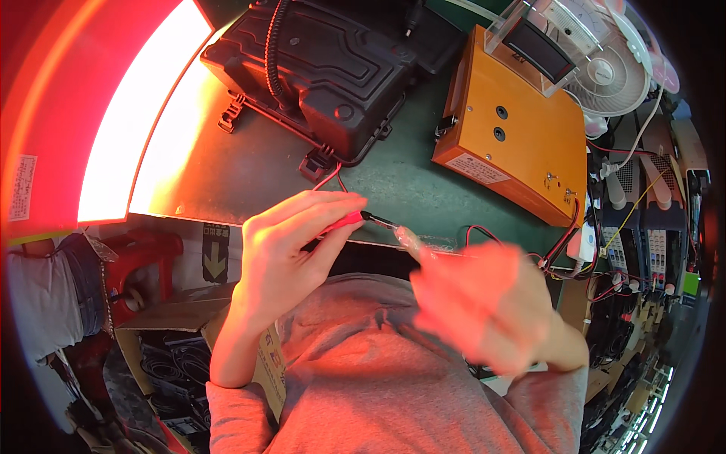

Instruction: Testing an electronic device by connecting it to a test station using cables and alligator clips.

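green bench [408, 178], orange box [522, 113] — white printed label [478, 168], left hand [291, 234] pinching red piece [351, 219]

Workshop, electrical. Green tabletop [408, 178] bearing orange switch box [522, 140] and black case [325, 57]; instruments [656, 253] at right; carton [170, 316] of black cables [178, 362], lower left.

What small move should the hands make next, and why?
I'd suggest steadying the right hand and lining the tool up with the red piece. The left hand grips that piece, and the tool points toward its end, but the right hand is blurred, and whether tool and piece touch is hard to tell.
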Tool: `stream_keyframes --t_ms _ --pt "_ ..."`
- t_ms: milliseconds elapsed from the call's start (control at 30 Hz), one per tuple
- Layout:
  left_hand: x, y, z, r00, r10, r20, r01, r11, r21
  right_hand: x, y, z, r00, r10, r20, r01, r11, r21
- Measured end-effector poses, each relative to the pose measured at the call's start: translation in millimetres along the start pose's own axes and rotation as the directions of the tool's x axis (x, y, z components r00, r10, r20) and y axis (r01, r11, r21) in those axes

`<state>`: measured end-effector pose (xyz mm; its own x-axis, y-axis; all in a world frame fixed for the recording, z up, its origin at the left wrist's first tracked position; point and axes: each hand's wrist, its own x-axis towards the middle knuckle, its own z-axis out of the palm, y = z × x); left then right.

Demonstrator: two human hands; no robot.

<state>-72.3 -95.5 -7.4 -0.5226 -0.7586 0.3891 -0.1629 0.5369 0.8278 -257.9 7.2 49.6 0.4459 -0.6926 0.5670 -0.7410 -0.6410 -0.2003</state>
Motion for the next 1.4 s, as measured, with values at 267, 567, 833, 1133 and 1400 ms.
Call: stream_keyframes --t_ms 267,567,833,1133,1400 --pt "-9 16 -3 0.997 -0.071 -0.042 0.069 0.996 -0.051 -96 -28 71 0.611 0.068 0.788 0.227 0.939 -0.257" --pt "-63 26 -15 0.926 -0.336 0.172 0.375 0.771 -0.515 -101 3 75 0.313 0.31 0.898 0.259 0.882 -0.394" --pt "-60 31 -8 0.924 -0.35 0.155 0.355 0.635 -0.686 -47 -14 14 0.795 -0.15 0.588 0.24 0.968 -0.078" --pt "-51 29 6 0.983 0.064 0.173 -0.014 0.96 -0.278 -38 -11 -3 0.799 0.432 0.419 -0.598 0.642 0.479" --pt "-53 25 36 0.986 -0.035 0.163 0.094 0.926 -0.365 -27 2 -8 0.8 0.318 0.509 -0.573 0.655 0.492"
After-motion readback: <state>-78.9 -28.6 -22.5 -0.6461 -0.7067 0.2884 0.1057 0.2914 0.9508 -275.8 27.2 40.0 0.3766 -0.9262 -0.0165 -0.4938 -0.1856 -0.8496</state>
